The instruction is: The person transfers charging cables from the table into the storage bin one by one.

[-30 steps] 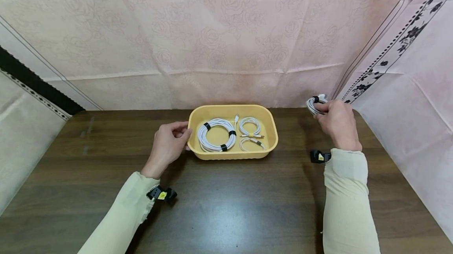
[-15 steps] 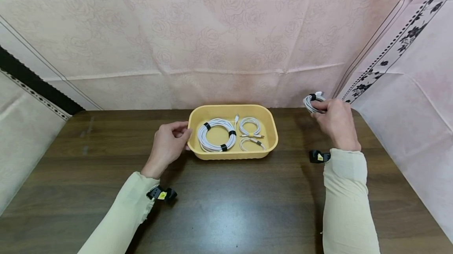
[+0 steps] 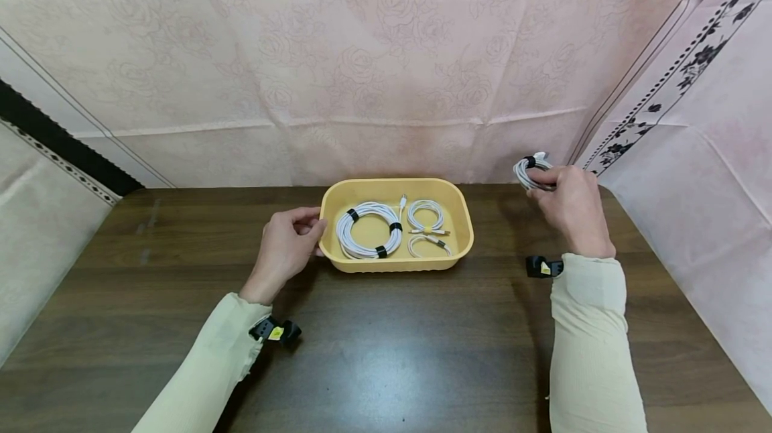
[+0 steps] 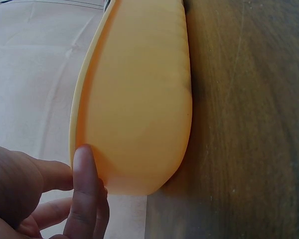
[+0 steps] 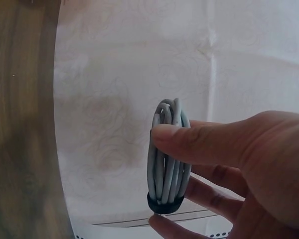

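Note:
My left hand (image 3: 283, 245) pinches the left end of a yellow plastic tray (image 3: 410, 265); close up in the left wrist view, fingers lie on both sides of the tray's wall (image 4: 134, 99). Inside the tray sit a large white cable coil (image 3: 344, 235) with black straps, a smaller coil (image 3: 425, 205) with a yellow tie, and a short looped cable (image 3: 413, 245). Off to the right, my right hand (image 3: 573, 208) holds a coiled grey-white cable (image 3: 523, 173) above the table's back edge. A black strap (image 5: 164, 205) binds this coil, and my thumb presses across its turns.
Dark wooden table (image 3: 374, 352) lies under the tray. A pale floral cloth (image 3: 362, 71) hangs along the back edge, with more cloth (image 3: 712, 185) at the right side. A wrist camera (image 3: 280, 332) sits on the left wrist, another camera (image 3: 543, 267) on the right.
My right hand has shifted slightly left with the cable coil, which also sits a touch higher in the head view. The left hand and tray have stayed put.

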Demonstrator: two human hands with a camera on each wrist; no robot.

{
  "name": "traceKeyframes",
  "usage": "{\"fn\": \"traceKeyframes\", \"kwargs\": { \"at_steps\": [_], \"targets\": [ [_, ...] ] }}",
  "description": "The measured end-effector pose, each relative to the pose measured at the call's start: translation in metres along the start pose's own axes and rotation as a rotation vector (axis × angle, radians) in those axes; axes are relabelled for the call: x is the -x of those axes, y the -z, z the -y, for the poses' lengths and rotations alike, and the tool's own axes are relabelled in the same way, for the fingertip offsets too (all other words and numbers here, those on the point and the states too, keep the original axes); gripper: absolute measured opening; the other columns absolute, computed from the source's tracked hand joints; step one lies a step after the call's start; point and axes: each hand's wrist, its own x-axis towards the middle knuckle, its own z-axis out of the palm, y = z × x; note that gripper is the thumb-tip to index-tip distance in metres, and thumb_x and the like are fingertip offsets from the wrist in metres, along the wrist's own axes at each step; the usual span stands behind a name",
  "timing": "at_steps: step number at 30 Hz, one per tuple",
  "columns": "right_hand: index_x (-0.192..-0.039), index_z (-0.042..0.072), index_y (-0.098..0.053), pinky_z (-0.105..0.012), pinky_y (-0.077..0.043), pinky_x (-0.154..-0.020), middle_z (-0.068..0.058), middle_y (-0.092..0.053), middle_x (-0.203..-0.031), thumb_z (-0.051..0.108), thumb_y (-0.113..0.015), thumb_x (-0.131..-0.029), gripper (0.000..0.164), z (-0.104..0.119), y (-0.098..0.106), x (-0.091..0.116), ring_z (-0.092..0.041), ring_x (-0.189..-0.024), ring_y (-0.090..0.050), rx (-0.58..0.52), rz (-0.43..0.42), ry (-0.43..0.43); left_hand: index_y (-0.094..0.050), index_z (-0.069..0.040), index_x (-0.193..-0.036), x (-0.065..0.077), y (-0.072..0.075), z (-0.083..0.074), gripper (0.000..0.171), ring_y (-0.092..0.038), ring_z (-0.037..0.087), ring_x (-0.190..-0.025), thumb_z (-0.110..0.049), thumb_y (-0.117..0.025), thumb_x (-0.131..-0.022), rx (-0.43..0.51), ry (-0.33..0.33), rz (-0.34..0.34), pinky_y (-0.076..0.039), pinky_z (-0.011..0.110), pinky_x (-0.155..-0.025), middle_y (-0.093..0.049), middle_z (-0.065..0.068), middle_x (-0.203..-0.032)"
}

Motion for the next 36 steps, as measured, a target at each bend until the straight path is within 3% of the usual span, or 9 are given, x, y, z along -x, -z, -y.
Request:
{"fn": "traceKeyframes", "kwargs": {
  "at_steps": [18, 27, 36],
  "targets": [
    [-0.119, 0.007, -0.076, -0.059, -0.048, -0.102, -0.026, -0.069, -0.123, 0.001, -0.077, -0.085, 0.035, 0.009, -0.002, 0.000, -0.044, -0.123, -0.062, -0.025, -0.010, 0.053, -0.067, -0.001, -0.131, 0.000, 0.000, 0.000, 0.033, -0.066, 0.019, -0.070, -0.016, -0.063, -0.102, 0.001, 0.001, 0.004, -0.057, 0.022, -0.056, -0.068, 0.018, -0.104],
    [-0.118, 0.009, -0.077, -0.058, -0.049, -0.103, -0.022, -0.070, -0.122, 0.002, -0.078, -0.084, 0.034, 0.012, -0.001, 0.001, -0.042, -0.123, -0.063, -0.020, -0.012, 0.048, -0.067, -0.002, -0.131, 0.000, 0.000, 0.000, 0.033, -0.066, 0.017, -0.070, -0.016, -0.063, -0.102, 0.001, 0.006, 0.008, -0.063, 0.034, -0.063, -0.069, 0.017, -0.103],
    [-0.118, 0.011, -0.077, -0.057, -0.049, -0.102, -0.021, -0.070, -0.122, 0.003, -0.078, -0.085, 0.034, 0.016, -0.001, 0.002, -0.041, -0.123, -0.063, -0.017, -0.008, 0.053, -0.067, -0.002, -0.131, 0.000, 0.000, 0.000, 0.033, -0.065, 0.018, -0.071, -0.017, -0.063, -0.102, -0.007, 0.011, 0.007, -0.059, 0.025, -0.058, -0.068, 0.017, -0.103]
  ]
}}
